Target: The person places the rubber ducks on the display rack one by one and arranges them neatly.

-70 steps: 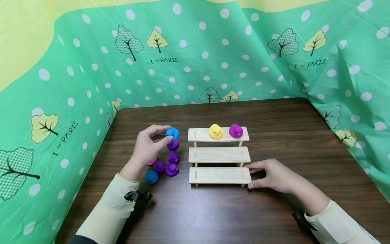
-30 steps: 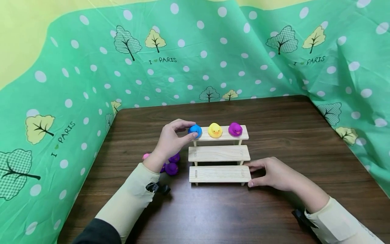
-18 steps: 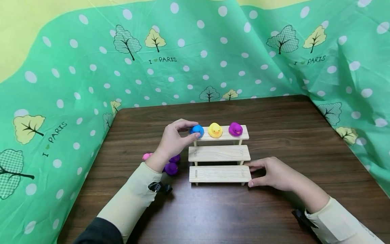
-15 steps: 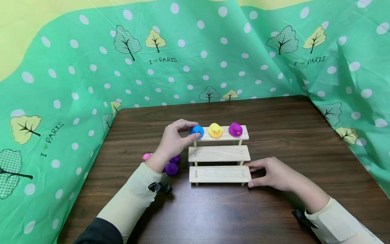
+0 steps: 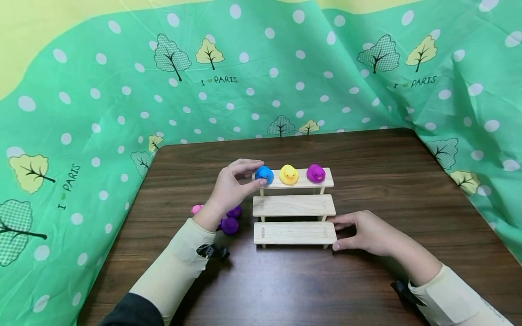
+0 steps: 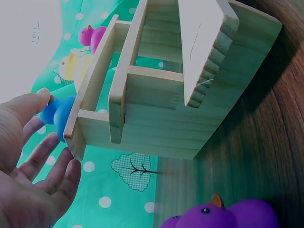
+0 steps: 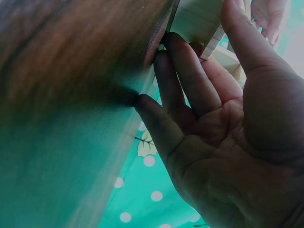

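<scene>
My left hand (image 5: 232,183) pinches a blue rubber duck (image 5: 265,174) at the left end of the top step of a small three-step wooden stand (image 5: 293,206). In the left wrist view, the thumb lies at the duck's (image 6: 61,114) head and the other fingers spread beside and below it. Beside it on that step sit a yellow duck (image 5: 288,175) and a magenta-purple duck (image 5: 316,173). My right hand (image 5: 369,233) holds the right end of the lowest step between thumb and fingers. Its fingertips (image 7: 142,100) reach down to the table in the right wrist view.
Left of the stand, several purple ducks (image 5: 229,225) and a pink duck (image 5: 197,208) lie on the dark wooden table (image 5: 281,290), partly covered by my left wrist. A green dotted cloth (image 5: 269,68) rises behind and at both sides.
My left hand has carried the blue duck rightward from over the purple ducks onto the top step's left end. Over the last half second it barely moves. The right hand stays at the stand.
</scene>
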Demonstrator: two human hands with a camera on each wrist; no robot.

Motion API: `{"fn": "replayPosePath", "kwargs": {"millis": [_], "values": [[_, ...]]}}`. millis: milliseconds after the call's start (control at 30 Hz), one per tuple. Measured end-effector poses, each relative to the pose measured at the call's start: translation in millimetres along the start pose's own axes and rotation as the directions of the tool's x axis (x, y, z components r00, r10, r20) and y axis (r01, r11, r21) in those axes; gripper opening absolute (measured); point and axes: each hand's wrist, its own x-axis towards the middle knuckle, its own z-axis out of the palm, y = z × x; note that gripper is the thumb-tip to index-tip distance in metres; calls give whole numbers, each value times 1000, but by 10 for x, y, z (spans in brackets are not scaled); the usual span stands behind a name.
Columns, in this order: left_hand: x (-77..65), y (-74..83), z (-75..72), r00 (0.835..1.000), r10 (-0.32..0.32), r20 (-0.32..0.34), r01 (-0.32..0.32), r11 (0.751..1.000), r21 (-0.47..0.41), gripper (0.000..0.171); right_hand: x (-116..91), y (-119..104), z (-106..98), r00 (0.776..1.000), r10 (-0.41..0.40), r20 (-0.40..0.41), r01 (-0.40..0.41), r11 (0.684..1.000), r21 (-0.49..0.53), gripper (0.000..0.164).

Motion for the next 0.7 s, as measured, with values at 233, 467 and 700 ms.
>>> {"fn": "replayPosePath", "kwargs": {"millis": [233, 467, 700], "values": [[-80, -34, -160, 1000, -19, -12, 19, 999, 45, 38, 2, -14, -3, 1000, -6, 4, 5, 1000, 14, 64], [-258, -128, -432, 994, -88, -57, 92, 993, 69, 34, 14, -35, -1, 1000, 5, 13, -5, 1000, 31, 64], [-477, -272, -742, 981, -149, -126, 158, 985, 66, 33, 8, -46, -12, 1000, 8, 15, -9, 1000, 30, 65]]}}
